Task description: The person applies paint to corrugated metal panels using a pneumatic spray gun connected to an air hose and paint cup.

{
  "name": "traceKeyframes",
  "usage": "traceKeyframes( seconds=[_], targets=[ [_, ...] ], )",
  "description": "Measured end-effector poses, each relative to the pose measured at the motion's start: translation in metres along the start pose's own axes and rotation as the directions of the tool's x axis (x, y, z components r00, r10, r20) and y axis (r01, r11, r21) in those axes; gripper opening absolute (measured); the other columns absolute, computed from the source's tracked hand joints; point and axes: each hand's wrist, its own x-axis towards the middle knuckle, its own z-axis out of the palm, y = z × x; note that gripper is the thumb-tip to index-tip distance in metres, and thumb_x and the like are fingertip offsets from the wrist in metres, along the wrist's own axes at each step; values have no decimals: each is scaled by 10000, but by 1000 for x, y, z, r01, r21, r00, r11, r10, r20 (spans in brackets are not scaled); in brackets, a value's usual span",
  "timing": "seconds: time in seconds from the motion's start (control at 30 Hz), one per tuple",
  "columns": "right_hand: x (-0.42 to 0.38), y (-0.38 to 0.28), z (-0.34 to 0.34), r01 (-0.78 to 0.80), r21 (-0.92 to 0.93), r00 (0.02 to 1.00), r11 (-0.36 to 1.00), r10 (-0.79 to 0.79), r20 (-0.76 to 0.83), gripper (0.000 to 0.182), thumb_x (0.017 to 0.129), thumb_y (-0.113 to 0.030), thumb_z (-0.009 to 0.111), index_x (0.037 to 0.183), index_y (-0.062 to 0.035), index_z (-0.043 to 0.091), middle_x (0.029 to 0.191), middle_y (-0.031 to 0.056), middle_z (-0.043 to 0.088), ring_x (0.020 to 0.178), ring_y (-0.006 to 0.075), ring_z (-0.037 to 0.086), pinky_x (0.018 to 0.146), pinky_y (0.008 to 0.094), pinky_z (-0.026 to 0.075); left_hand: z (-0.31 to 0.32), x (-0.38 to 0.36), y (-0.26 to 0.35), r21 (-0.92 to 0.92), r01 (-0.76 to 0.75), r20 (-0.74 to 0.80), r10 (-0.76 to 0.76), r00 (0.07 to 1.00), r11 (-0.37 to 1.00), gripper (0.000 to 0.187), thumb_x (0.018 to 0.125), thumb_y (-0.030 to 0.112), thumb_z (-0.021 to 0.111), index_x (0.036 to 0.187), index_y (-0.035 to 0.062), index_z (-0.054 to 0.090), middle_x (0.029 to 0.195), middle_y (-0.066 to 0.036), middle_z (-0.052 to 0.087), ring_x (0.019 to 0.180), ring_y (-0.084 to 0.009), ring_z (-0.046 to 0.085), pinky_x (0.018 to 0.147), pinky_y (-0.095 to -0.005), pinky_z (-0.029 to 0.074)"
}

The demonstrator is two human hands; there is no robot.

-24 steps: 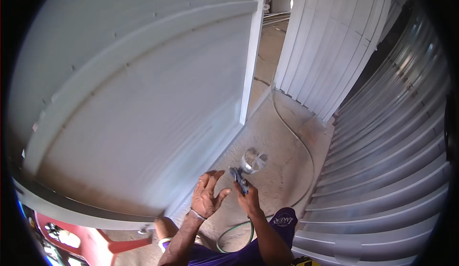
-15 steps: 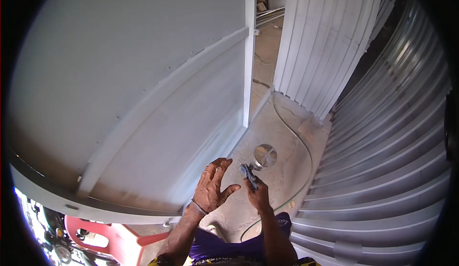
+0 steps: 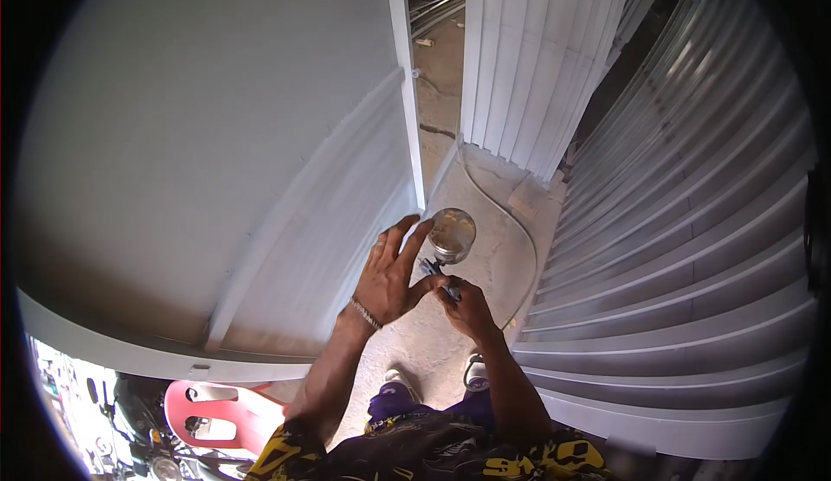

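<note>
My right hand [image 3: 470, 310] is wrapped round a paint spray gun [image 3: 429, 267] with a metal cup [image 3: 454, 232] attached at its far end. The round top of the cup faces up at me, spotted with brownish and pale patches. To the left, my left hand [image 3: 389, 275] is open, its fingers stretched out and slightly apart. Its fingertips reach the cup's left rim in this view, and its thumb overlaps the gun by my right hand. A chain bracelet [image 3: 365, 313] circles the left wrist.
A large grey panel [image 3: 234, 126] with a raised bar fills the left side. Ribbed metal sheets [image 3: 537, 66] stand ahead, and a corrugated shutter-like surface [image 3: 658, 247] curves along the right. A hose [image 3: 495, 199] runs across the floor. A red plastic chair [image 3: 251, 416] is at lower left.
My left hand has moved nearer the spray gun, its thumb now overlapping it. The cup has come closer to the left fingertips. The view has shifted, showing both shoes.
</note>
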Motion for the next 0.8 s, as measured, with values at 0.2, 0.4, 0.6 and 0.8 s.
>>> traceKeyframes(
  seconds=[0.2,0.4,0.6,0.8],
  targets=[
    [-14,-25,-16,-11,-26,1000,1000,11,29,364,993,-389,689,986,-25,680,888,208,698,833,399,676,755,458,524,-13,49,7,101,-275,229,247,942,956,837,884,553,730,1533,108,446,1557,-192,421,1400,-420,457,1157,-518,403],
    [-27,-31,-27,-15,-85,997,996,21,70,417,1004,-429,654,901,-25,631,844,209,669,840,436,658,752,509,508,-14,75,3,-13,-469,308,450,838,883,714,889,407,776,1467,83,510,1414,-171,573,1301,-384,554,1071,-509,472],
    [-41,-32,-34,-40,-94,997,995,45,56,437,999,-449,652,897,-25,627,859,214,680,858,437,667,764,518,511,-16,84,11,169,-610,422,503,754,774,528,978,356,670,1419,88,555,1338,-171,603,1214,-346,600,1034,-468,504],
    [-51,-26,-34,-41,-89,998,995,45,44,429,993,-446,662,927,-22,652,864,212,688,858,430,670,769,502,516,-26,84,43,242,-616,519,436,735,750,503,1016,446,590,1373,93,571,1163,-158,596,1065,-329,657,974,-428,550]
  ],
)
